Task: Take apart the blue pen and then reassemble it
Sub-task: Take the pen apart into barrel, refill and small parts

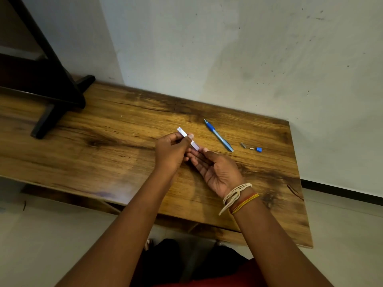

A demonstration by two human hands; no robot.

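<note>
A blue pen barrel (pixel 218 135) with a darker blue grip lies on the wooden table (pixel 103 125), tip pointing away. To its right lie three small parts: a grey piece (pixel 243 145), a tiny pale piece (pixel 251 148) and a blue cap piece (pixel 258 149). My left hand (pixel 170 151) pinches a thin silvery-white stick (pixel 187 138) between thumb and fingers, above the table and left of the barrel. My right hand (pixel 217 172) lies palm up just under the stick's lower end, fingers spread, fingertips close to it; contact is unclear.
A black stand with flat feet (pixel 53 108) occupies the table's left back. A white wall rises directly behind the table. The table's right edge (pixel 296 172) is near the small parts. My legs show below the front edge.
</note>
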